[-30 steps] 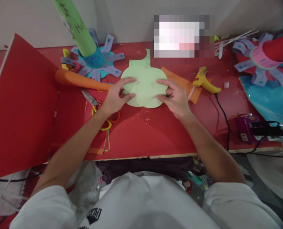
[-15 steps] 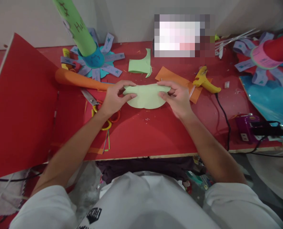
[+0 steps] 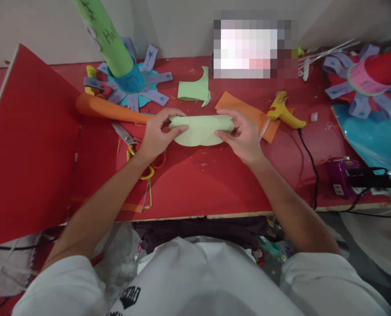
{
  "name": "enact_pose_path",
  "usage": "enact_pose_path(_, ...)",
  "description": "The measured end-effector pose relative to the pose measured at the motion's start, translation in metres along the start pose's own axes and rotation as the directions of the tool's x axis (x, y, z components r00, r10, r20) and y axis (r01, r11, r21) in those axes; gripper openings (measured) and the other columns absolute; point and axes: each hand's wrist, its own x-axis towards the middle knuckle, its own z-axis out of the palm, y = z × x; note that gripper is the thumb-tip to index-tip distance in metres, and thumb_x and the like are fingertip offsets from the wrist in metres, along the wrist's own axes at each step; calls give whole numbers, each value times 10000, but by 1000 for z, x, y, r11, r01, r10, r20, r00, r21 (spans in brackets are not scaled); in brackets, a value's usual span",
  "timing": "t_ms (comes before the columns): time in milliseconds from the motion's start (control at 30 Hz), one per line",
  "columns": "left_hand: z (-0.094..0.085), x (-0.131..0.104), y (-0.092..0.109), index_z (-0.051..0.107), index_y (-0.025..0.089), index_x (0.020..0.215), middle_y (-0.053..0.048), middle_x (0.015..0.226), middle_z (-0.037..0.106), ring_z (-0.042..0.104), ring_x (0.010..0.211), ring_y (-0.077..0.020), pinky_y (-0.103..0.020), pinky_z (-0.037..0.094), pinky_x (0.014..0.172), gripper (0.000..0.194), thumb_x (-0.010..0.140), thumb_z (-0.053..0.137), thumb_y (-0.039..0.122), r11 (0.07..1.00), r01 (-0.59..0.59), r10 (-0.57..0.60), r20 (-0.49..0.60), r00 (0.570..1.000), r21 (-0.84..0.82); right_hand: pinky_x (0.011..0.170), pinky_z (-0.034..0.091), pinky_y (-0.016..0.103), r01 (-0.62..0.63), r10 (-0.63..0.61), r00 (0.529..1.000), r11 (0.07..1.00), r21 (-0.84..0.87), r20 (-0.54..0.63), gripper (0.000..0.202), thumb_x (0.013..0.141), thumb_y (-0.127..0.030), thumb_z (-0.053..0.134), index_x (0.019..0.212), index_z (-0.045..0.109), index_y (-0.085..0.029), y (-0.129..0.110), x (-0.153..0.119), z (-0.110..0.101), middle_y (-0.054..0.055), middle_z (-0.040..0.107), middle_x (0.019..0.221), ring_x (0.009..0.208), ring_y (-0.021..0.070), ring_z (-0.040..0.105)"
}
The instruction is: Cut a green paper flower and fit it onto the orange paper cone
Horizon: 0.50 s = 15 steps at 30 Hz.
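A pale green paper cutout (image 3: 200,131) with scalloped edges is held level above the red table (image 3: 195,184). My left hand (image 3: 162,134) pinches its left end between thumb and fingers. At the right end, my right hand (image 3: 243,134) grips it the same way. Beside my left wrist lie scissors (image 3: 143,171) with yellow and orange handles. An orange paper cone (image 3: 113,109) lies just behind my left hand. Beyond my right hand is an orange paper sheet (image 3: 241,109), with a yellow glue gun (image 3: 284,112) at its right.
A green paper tube (image 3: 114,48) on a blue paper base stands at back left. Green paper scrap (image 3: 193,90) lies behind the cutout. A red board (image 3: 30,153) rises at left. At right are a purple power box (image 3: 342,175), black cords and a pink-banded craft (image 3: 363,77).
The green paper cutout has tilted and curved a little, so its front edge sits slightly farther back. Both hands keep their hold, the right shifting slightly left.
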Motion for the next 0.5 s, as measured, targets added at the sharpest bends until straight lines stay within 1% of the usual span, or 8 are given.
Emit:
enact_pose_path(67,-4,0,4,715,265,1204,-86,1155,720,697,1024,-245,-431,601,929,570,901,717,748,990,-21,32,-78,996,141,836,678,468,31,-33,999,999,-43,-42,496,917,-609,778,1299,710,-299,-2,1,0,81,761,1278,1033,294,750)
enact_pose_path(133,-9,1,11,690,298,1284,-98,1223,686,655,1152,-280,-495,565,1044,630,897,677,795,949,-77,132,-163,978,306,869,668,477,60,-67,996,994,-94,-63,451,951,-587,742,1287,716,-288,-3,0,1,93,745,1324,1076,306,742)
enact_pose_path(200,-11,3,22,654,321,1364,-109,1322,654,605,1282,-298,-535,510,1142,651,922,636,798,884,-175,258,-140,956,434,884,659,475,74,-84,994,988,-137,-65,419,968,-559,727,1284,719,-284,-6,-1,3,94,746,1327,1094,311,737)
enact_pose_path(267,-9,9,32,595,319,1453,-119,1461,622,565,1395,-311,-569,440,1226,657,958,630,750,823,-304,339,16,941,479,889,653,464,77,-88,994,984,-164,-64,382,976,-523,724,1275,726,-285,-8,-3,5,88,755,1319,1107,310,735)
enact_pose_path(333,-4,19,42,536,291,1526,-142,1573,582,511,1489,-361,-658,301,1307,723,954,667,715,796,-403,345,209,915,452,903,646,452,81,-93,994,982,-172,-60,334,982,-469,721,1263,735,-290,-11,-5,8,80,767,1305,1123,305,737)
enact_pose_path(400,3,32,48,486,312,1575,-127,1636,548,449,1545,-409,-741,145,1331,831,901,724,736,824,-420,283,367,886,380,936,640,450,87,-98,994,981,-173,-53,304,977,-410,721,1260,742,-299,-15,-6,10,67,777,1297,1141,299,740)
enact_pose_path(433,6,39,51,469,339,1585,-104,1654,533,422,1563,-418,-754,114,1330,866,872,763,733,853,-401,238,435,869,334,959,636,452,90,-100,994,981,-173,-49,304,970,-387,726,1263,744,-305,-16,-7,10,60,778,1301,1155,297,739)
enact_pose_path(500,10,52,54,429,355,1611,-91,1673,511,394,1581,-441,-775,118,1314,943,828,844,676,889,-366,154,574,804,273,1003,627,457,91,-100,994,980,-176,-45,323,958,-356,734,1278,739,-316,-18,-7,9,50,777,1317,1190,296,735)
